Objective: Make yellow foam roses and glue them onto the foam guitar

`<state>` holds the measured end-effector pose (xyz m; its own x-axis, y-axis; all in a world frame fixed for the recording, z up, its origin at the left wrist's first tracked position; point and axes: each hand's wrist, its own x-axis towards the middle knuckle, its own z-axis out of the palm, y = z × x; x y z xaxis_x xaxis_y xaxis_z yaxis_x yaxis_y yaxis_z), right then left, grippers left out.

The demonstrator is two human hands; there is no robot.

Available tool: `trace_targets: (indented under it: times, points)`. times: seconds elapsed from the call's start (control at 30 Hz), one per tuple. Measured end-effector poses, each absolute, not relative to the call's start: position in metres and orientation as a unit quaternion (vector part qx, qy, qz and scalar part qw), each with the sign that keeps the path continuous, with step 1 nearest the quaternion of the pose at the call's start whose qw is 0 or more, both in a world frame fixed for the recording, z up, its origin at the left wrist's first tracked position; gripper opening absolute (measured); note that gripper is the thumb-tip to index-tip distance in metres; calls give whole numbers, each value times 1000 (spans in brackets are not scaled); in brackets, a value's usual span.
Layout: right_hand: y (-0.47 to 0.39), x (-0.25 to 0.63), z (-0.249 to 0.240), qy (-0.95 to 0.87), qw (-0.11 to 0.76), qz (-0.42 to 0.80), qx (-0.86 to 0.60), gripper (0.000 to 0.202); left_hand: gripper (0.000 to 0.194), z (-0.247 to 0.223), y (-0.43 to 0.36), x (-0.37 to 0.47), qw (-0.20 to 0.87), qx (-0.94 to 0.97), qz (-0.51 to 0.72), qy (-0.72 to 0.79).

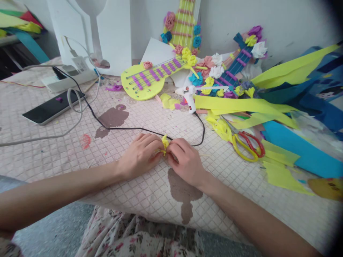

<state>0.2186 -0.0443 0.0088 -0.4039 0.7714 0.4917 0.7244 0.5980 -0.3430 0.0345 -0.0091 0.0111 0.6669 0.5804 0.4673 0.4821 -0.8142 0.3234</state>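
Note:
Between my two hands, near the table's front edge, is a small crumpled yellow paper flower [165,142]. My left hand [142,153] pinches it from the left, thumb and fingertips together. From the other side, the fingers of my right hand [186,159] close on its right edge. The fingertips hide much of the flower. A thin pale stick [205,155] lies by my right hand. Just beyond the hands runs the black cord [139,128] of a white glue gun [189,96], which rests farther back with a glue stick in it.
A yellow paper guitar [146,80] and a blue one [235,71] with paper flowers lie at the back. Scissors [248,144] with red and yellow handles and yellow crepe paper [246,106] are on the right. A phone [53,107] and a power strip [68,76] lie left.

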Motion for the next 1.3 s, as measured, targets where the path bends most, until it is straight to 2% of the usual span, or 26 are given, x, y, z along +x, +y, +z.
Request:
trace_targets:
  times: [0.6,0.87,1.3]
  points:
    - [-43,217,6,-835,295,55,-461,7,9,10,-10,35,98,906,292,292]
    - [-43,219,7,-838,292,78,-454,10,9,9,-9,35,108,903,299,288]
    - [-44,218,5,-843,276,42,-459,10,8,8,-10,35,124,903,295,286]
